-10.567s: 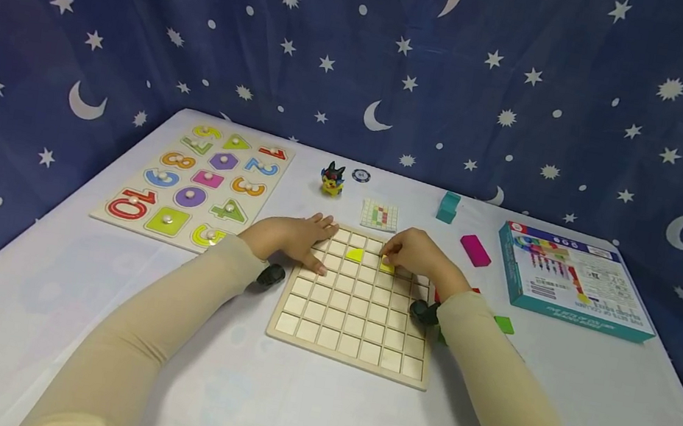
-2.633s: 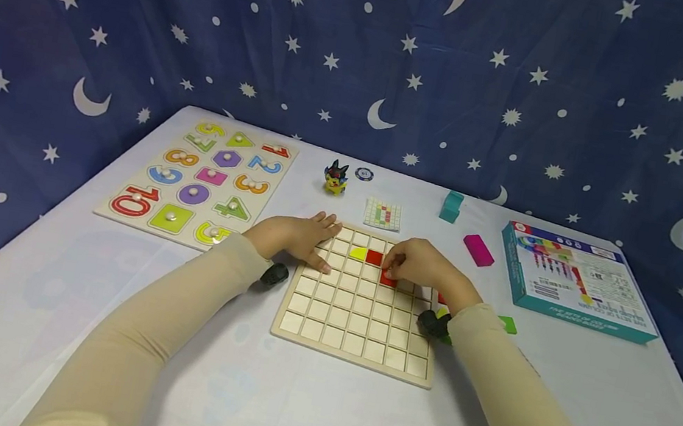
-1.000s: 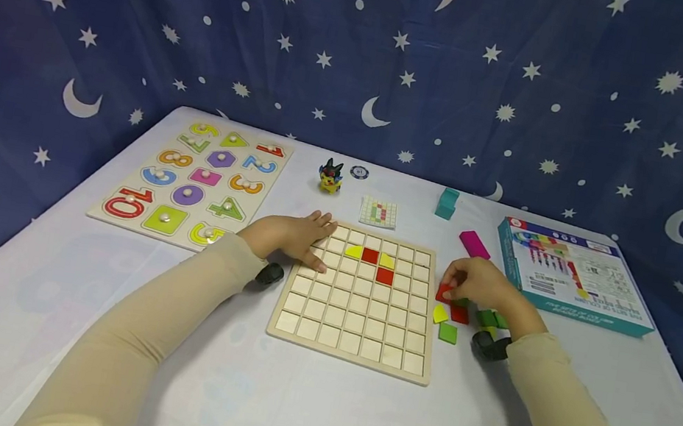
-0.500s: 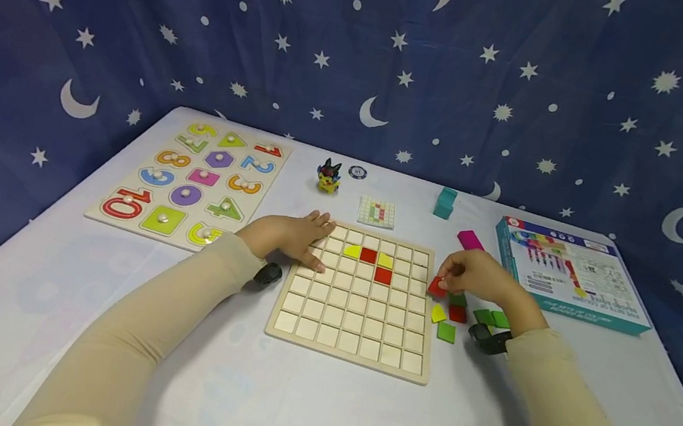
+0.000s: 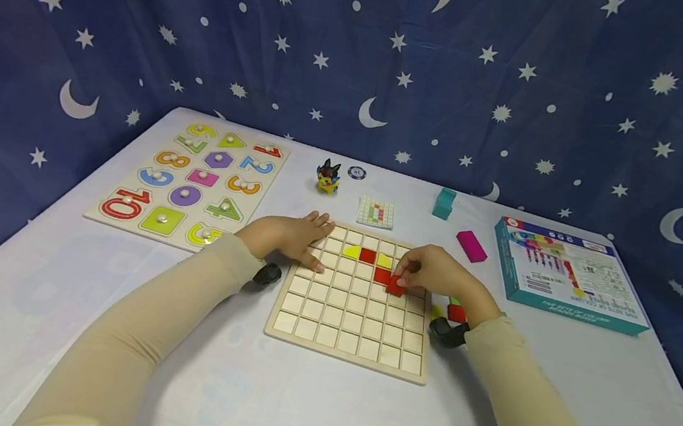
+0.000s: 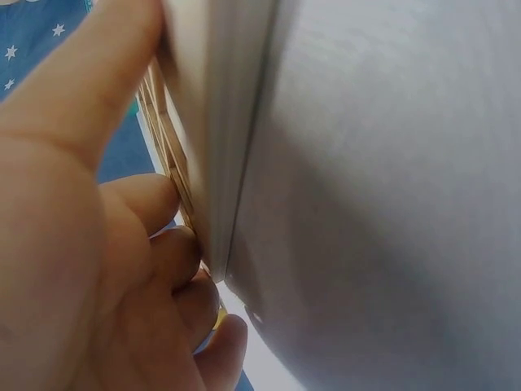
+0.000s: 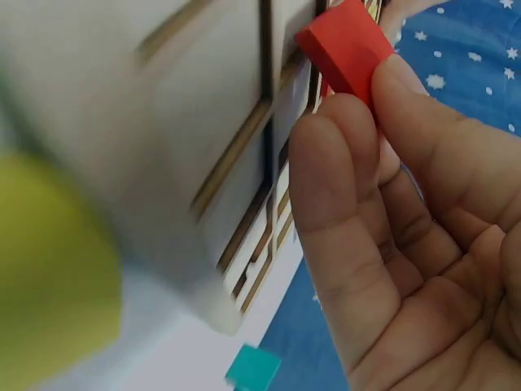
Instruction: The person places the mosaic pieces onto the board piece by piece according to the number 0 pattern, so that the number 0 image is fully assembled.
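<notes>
A wooden grid board (image 5: 332, 316) lies in front of me. On its upper left corner rests my left hand (image 5: 292, 236), fingers spread; the left wrist view shows its fingers along the board's edge (image 6: 220, 147). My right hand (image 5: 433, 269) pinches a red square tile (image 5: 395, 286) between thumb and fingers, over the board's right half. Close up, the right wrist view shows this red tile (image 7: 348, 50) tilted at the fingertips. Set in the board are a red tile (image 5: 367, 255), a second red tile (image 5: 382, 275), and two yellow pieces, one being the left yellow piece (image 5: 352, 250).
Loose tiles, including a red one (image 5: 457, 313), lie right of the board, partly hidden by the right wrist. Behind it are a pattern card (image 5: 376, 212), a figurine (image 5: 328, 177), a chip (image 5: 357, 173), teal block (image 5: 444, 203) and magenta block (image 5: 472, 246). A number puzzle (image 5: 185, 196) and box (image 5: 573, 276) flank it.
Two red tiles have come onto the board since the earliest frame. My right hand has picked up another red tile from the right-hand pile and carried it left over the board. The left hand stays put.
</notes>
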`<state>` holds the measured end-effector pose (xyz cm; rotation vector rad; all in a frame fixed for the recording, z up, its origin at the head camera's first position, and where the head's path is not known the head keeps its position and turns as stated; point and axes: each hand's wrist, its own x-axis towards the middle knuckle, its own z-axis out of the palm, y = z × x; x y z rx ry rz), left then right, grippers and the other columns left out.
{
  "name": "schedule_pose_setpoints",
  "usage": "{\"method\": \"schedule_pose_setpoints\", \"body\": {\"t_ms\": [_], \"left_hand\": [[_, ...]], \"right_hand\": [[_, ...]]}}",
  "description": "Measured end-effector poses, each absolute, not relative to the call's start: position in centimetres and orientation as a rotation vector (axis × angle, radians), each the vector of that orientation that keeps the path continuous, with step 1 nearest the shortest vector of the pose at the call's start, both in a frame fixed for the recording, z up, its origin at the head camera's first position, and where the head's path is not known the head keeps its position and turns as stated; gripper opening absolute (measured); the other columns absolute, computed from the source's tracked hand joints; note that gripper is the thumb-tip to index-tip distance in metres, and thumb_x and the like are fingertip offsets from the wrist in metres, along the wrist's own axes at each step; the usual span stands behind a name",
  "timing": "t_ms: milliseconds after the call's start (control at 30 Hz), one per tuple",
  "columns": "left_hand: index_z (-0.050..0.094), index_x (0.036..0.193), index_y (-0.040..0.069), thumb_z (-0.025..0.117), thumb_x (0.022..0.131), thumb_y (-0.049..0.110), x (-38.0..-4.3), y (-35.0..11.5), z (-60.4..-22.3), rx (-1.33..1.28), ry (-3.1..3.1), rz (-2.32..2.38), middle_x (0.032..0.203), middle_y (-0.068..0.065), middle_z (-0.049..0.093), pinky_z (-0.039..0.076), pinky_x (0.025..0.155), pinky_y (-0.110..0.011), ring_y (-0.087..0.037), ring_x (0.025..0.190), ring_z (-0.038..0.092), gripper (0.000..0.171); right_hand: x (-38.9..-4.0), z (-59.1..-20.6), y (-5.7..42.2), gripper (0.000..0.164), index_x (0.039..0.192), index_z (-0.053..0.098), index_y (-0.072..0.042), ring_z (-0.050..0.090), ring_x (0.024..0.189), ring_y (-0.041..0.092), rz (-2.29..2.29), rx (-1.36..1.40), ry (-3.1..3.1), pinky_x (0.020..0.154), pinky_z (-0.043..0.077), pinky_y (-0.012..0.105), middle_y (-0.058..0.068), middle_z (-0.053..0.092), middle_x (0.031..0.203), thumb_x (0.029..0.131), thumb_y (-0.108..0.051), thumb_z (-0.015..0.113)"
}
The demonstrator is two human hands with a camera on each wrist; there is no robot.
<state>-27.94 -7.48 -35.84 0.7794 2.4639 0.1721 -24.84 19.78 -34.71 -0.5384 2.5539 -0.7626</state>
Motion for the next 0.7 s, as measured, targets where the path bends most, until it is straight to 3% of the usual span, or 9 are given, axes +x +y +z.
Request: {"method": "schedule_pose_setpoints", "body": {"t_ms": [700], "left_hand": [[0.001, 0.148, 0.006, 0.058, 0.085, 0.048, -28.0, -7.6, -35.9, 0.788, 2.464, 0.178, 0.154, -0.014, -0.009, 0.004, 0.115, -0.045, -0.032, 0.141, -0.01, 0.095]], "right_hand": [[-24.3, -35.2, 17.1, 0.003, 0.084, 0.067, -0.004, 0.054, 0.062, 0.013, -0.738, -0.573, 2.533, 0.059, 0.047, 0.023, 0.001, 0.062, 0.071, 0.081, -0.005, 0.068]]}}
